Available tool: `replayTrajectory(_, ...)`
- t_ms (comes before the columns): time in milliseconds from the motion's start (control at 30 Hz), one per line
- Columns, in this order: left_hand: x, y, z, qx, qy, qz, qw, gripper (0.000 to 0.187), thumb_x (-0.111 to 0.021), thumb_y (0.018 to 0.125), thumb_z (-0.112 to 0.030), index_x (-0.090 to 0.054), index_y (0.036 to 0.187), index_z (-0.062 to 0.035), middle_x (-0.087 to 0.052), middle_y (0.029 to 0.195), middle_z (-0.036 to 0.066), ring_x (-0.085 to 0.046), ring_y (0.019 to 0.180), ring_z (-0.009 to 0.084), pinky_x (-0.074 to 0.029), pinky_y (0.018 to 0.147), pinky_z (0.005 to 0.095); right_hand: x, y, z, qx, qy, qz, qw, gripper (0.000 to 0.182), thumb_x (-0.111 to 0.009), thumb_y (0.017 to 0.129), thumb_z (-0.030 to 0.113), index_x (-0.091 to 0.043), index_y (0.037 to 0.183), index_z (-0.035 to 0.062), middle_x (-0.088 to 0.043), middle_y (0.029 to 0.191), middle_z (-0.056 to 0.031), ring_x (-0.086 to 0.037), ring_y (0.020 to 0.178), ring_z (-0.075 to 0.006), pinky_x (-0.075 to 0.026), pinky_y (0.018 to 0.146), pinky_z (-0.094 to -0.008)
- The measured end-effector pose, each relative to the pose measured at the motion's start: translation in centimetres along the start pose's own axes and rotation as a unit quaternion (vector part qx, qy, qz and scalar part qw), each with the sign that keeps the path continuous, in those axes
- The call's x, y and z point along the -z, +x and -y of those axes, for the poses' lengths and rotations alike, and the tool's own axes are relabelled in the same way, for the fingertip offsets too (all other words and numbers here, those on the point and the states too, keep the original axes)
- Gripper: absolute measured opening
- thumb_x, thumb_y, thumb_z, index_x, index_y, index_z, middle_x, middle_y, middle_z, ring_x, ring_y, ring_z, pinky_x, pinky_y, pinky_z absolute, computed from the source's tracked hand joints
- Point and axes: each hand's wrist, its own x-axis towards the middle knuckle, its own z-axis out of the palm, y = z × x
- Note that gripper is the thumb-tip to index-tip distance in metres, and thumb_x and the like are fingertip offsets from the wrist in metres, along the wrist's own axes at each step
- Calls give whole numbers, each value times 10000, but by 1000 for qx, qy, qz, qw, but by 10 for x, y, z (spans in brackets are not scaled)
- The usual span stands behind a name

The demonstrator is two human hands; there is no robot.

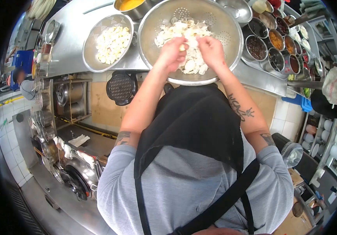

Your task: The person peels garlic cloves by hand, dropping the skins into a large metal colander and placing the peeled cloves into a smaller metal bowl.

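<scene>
A large steel colander stands on the counter in front of me, with many pale, thin, flaky pieces that look like garlic skins. Over it, my left hand is closed in a pinch on a small pale-yellow piece like a garlic clove. My right hand faces it, thumb and fingers pressed together just above the flakes; whatever lies between its fingertips is too small to make out. To the left, a smaller perforated colander contains pale yellow, clove-like chunks.
A pot of orange liquid and a metal bowl sit behind the colanders. Several round containers of ingredients crowd the right. Below the counter is a black ridged object. Another person is at far left.
</scene>
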Motion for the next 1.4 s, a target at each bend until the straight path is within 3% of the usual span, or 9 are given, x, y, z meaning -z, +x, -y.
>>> replayTrajectory(100,29,-1,-43,-106,45,-93,989,197,-561,998,-262,-576,995,-66,-469,657,-42,-379,502,39,-263,400,214,11,8,-2,-37,47,-81,995,528,-505,1030,391,-458,610,74,-432,564,56,-343,528,-45,-293,472,-275)
replayTrajectory(267,119,-9,-138,-244,118,-199,941,195,-584,981,-257,-568,994,-64,-465,686,-30,-396,539,51,-296,428,204,22,14,-6,-59,59,-81,993,485,-536,1014,358,-534,631,60,-464,557,48,-395,532,-50,-324,489,-262)
replayTrajectory(400,172,-1,-160,-200,273,-317,886,371,-675,911,-263,-571,1172,-21,-576,876,58,-511,691,123,-453,595,265,23,15,-13,-60,-78,12,995,361,-603,954,285,-615,696,33,-573,618,-25,-526,552,-120,-428,534,-302)
replayTrajectory(500,196,14,-152,-148,476,-364,787,592,-714,858,-247,-510,1349,14,-620,1165,179,-632,994,252,-521,814,359,17,10,-26,257,-298,-94,914,187,-638,847,172,-684,851,-10,-678,791,-170,-664,711,-312,-528,710,-405)
replayTrajectory(600,147,5,-127,-333,610,-303,652,538,-701,856,-241,-544,1290,37,-592,1247,254,-555,1216,342,-445,1013,409,16,10,-12,110,-231,141,956,210,-691,777,122,-692,973,46,-684,988,-173,-670,876,-336,-539,794,-393)
replayTrajectory(700,84,-2,-101,-342,558,-213,725,430,-674,889,-237,-586,1240,-5,-627,1206,209,-604,1142,311,-476,967,388,1,-4,14,-33,-243,372,895,313,-647,741,66,-682,1052,52,-686,996,-169,-658,956,-334,-531,844,-405)
replayTrajectory(833,31,-17,-64,-292,503,-49,812,335,-644,936,-215,-606,1210,-25,-687,1074,124,-664,918,197,-528,806,319,-15,-11,2,58,-401,345,846,391,-679,731,102,-667,1119,53,-690,1055,-181,-663,1008,-323,-534,848,-395)
replayTrajectory(1167,4,-24,-19,-1,442,69,895,396,-587,991,-360,-585,1209,-30,-647,931,48,-607,726,98,-505,632,243,7,-1,15,-30,-86,203,975,448,-715,729,111,-634,1159,15,-678,1011,-155,-668,847,-203,-540,774,-333)
replayTrajectory(1400,-1,-12,-2,-83,383,2,920,376,-550,970,-332,-539,1140,4,-626,938,116,-612,747,143,-511,643,296,7,2,1,-21,76,106,991,425,-601,810,9,-604,1235,3,-676,1096,-133,-653,801,-145,-542,732,-310)
